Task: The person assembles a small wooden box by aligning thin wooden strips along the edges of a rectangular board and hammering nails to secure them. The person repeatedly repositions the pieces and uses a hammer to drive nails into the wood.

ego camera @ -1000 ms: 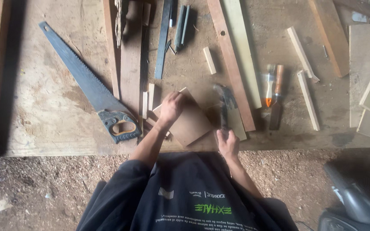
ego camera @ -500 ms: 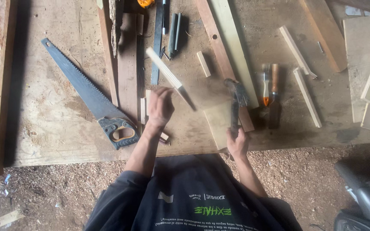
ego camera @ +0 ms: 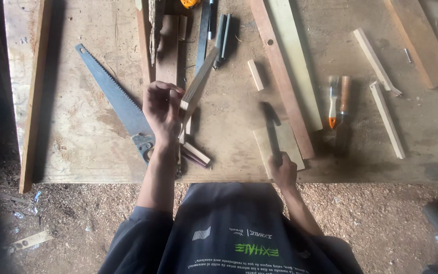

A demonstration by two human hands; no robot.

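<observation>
My left hand (ego camera: 162, 109) grips the near end of a pale wooden strip (ego camera: 198, 81), which angles up and away over the plywood bench top (ego camera: 77, 152). My right hand (ego camera: 284, 171) is closed around the handle of a dark hammer (ego camera: 271, 129), whose head points away from me and lies over a small flat wood block (ego camera: 280, 144). A handsaw (ego camera: 115, 99) with a blue-grey blade lies just left of my left hand, its handle under my wrist. Two short wood offcuts (ego camera: 196, 153) rest near the bench's front edge by my left forearm.
Long boards (ego camera: 285, 66) run diagonally across the middle. Dark metal tools (ego camera: 222, 35) lie at the top. A brush and a chisel (ego camera: 338, 101) sit to the right, with thin wood strips (ego camera: 386, 119) beyond. A short stick (ego camera: 255, 75) lies near centre. Sawdust covers the floor (ego camera: 77, 223).
My left hand has swung the pale strip from pointing up-left to pointing up-right and shifted slightly left. My right hand with the hammer stays near the front edge.
</observation>
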